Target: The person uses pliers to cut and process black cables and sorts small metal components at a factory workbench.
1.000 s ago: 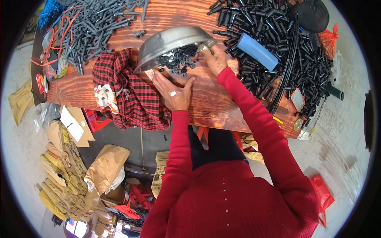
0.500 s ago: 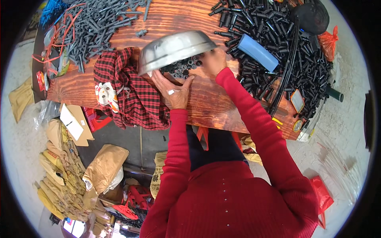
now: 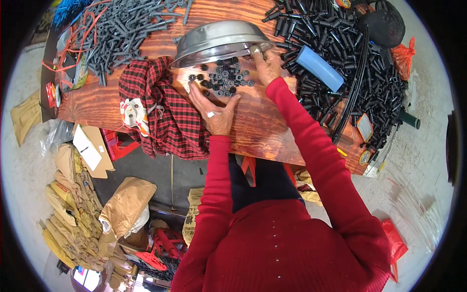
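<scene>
A shiny metal basin point(image 3: 221, 36) is tipped on its side over the wooden table point(image 3: 258, 114), its mouth facing toward me. My right hand point(image 3: 266, 65) grips the basin's right rim, thumb on the inside. In front of the mouth lies a loose heap of small black and grey ring-shaped parts point(image 3: 226, 78). My left hand point(image 3: 214, 109) rests at the near left edge of that heap, fingers stretched and thumb apart, holding nothing. A small white patch shows on the back of it.
Left of my left hand lies a red-and-black checked cloth point(image 3: 170, 109). Grey bolt-like parts point(image 3: 124, 36) are piled at the far left. Black tubular parts point(image 3: 326, 48) cover the right side, with a blue curved piece point(image 3: 319, 68) and long thin black strips point(image 3: 351, 87) on top.
The basin has moved away from me, uncovering more of the small rings spread on the table. My left hand has come off its rim; my right hand still holds it.
</scene>
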Tool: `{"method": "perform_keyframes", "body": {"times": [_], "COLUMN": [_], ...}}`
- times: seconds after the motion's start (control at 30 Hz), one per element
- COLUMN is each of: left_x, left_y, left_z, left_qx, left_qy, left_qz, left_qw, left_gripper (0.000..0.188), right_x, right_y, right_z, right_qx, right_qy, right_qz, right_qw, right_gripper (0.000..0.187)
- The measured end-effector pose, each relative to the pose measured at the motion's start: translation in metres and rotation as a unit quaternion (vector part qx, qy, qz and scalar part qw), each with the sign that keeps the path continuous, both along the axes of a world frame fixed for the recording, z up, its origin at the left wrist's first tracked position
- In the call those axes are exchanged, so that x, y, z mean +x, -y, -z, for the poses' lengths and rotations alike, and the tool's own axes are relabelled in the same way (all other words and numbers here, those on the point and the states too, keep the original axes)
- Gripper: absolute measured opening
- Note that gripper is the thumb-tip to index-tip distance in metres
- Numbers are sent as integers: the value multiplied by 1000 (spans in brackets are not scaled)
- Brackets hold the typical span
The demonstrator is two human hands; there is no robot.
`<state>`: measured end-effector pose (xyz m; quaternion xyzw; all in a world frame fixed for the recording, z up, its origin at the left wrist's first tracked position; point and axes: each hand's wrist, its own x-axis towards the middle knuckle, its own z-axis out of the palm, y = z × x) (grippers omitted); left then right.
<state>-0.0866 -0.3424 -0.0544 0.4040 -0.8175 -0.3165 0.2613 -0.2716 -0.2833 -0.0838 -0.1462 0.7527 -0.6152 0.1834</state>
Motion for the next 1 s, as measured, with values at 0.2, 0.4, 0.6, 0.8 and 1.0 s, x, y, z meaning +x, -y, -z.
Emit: {"method": "perform_keyframes", "body": {"times": [0.2,0.4,0.6,0.8,1.0], "left_x": [-3,-4,5,13,32], "left_y": [16,29,38,38,15], "left_z": [-1,2,4,0,-17], "left_qx": [75,60,162,211,147], "left_qy": [-90,-104,-175,-213,-124], "left_qz": [-6,-6,-1,2,9], "left_qw": [993,993,971,954,981], "left_gripper": [93,67,61,50,48], "right_x": [-13,-39,-36,-37,-7], "right_y": [8,21,28,18,-30], "right_z": [-1,-12,-35,-41,-31], "right_qx": [-70,97,10,30,44], "right_qy": [121,153,276,277,161], "right_qz": [26,-34,9,-47,-101], "right_qw": [990,983,961,959,981], "right_gripper": [23,27,26,36,26]}}
